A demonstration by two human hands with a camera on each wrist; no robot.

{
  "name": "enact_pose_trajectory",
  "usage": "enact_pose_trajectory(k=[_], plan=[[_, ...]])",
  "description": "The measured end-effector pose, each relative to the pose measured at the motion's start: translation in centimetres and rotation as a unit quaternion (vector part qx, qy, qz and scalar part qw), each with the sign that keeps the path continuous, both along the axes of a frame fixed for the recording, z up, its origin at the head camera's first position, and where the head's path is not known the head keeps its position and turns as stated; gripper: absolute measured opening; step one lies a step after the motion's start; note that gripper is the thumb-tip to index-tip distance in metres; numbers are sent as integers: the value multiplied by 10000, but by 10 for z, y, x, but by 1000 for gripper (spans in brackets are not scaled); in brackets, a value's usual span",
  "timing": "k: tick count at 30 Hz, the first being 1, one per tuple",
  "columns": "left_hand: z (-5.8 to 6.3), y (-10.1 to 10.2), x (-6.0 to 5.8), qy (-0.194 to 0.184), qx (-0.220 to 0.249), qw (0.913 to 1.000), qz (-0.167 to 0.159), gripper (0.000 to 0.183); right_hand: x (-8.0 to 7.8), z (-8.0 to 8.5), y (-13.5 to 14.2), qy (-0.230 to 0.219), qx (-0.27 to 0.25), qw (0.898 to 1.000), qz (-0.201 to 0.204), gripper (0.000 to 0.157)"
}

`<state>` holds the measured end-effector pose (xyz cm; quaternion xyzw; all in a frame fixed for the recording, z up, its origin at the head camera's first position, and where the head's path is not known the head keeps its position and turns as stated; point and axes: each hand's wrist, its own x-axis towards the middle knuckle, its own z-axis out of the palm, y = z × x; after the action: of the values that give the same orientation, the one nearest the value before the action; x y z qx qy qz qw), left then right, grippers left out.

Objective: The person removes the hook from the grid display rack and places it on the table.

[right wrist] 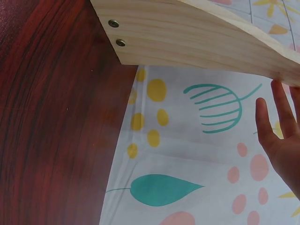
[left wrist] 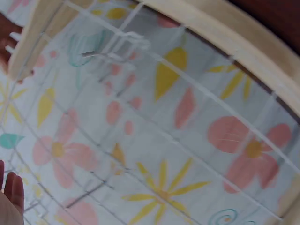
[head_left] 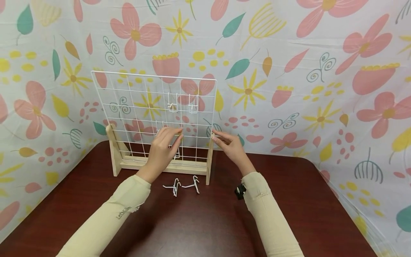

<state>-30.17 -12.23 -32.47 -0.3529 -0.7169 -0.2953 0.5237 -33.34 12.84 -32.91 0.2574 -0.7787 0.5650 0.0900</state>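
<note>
A white wire grid rack stands in a pale wooden stand. My left hand is in front of its lower middle, fingers bent with a gap to the thumb and nothing visible held. My right hand holds the top of the right wooden post, as its fingertips at the post show in the left wrist view. White hooks hang on the upper grid beside another hook. Lower hooks are partly hidden by my left hand. In the left wrist view, a lower hook hangs near the post.
Two loose white hooks lie on the dark red table before the rack: a left one and a right one. A flower-printed cloth hangs behind. A black device sits at my right wrist.
</note>
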Motion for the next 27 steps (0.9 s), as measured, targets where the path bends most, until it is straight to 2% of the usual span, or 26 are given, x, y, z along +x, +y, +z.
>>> enact_pose_trajectory(k=[6, 12, 21, 27], plan=[[17, 19, 0, -44, 557, 9984, -61, 22, 1, 0, 1, -47, 26, 10000, -45, 38], [28, 32, -4, -172, 1073, 9941, 14, 19, 2, -2, 1, -77, 46, 10000, -44, 38], [39, 42, -17, -369, 1380, 9896, 164, 20, 4, 0, 0, -140, 136, 9998, -49, 39], [48, 49, -20, -573, 1448, 9875, 223, 22, 6, 2, 1, -154, 146, 9997, -98, 38]])
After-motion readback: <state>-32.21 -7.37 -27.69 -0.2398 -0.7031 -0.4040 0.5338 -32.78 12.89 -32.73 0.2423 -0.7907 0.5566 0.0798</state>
